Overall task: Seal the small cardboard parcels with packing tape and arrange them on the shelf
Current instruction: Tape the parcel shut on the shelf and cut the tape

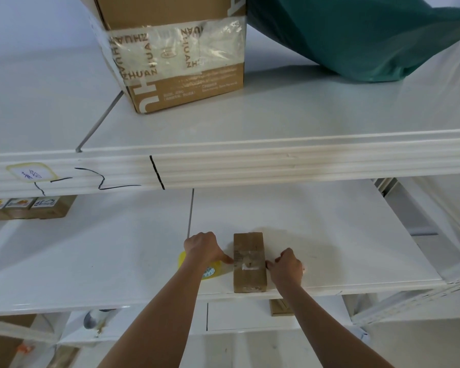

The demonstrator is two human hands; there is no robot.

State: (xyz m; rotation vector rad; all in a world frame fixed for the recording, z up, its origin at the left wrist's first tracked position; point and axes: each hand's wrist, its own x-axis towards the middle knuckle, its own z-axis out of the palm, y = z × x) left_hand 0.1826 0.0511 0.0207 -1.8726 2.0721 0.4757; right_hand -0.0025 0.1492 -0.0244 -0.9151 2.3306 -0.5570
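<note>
We see 1 small cardboard parcel [249,262] lying flat on the middle shelf [329,235], near its front edge, long axis pointing away from us. That puts it within easy reach of both hands for taping. A strip of clear tape crosses its top, about mid-length.

Left hand [204,247] sits just left of the parcel, fingers curled, forefinger tip touching the parcel's left edge where the tape ends; we judge it is pressing the tape end down. Under that wrist lies 1 yellow tape roll [210,272], partly hidden, probably parked there to stay handy.

Right hand [289,263] sits at the parcel's right edge, fingers curled, fingertips against the side at the tape line. We cannot tell if it pinches tape or only presses.

Far left on the same shelf, 3 labelled small boxes [27,207] stand in a row, touching. On the upper shelf: 1 large taped carton [181,57] and 1 green bag [356,35]. Below the front edge, 1 more brown piece [279,307] shows, partly hidden.
</note>
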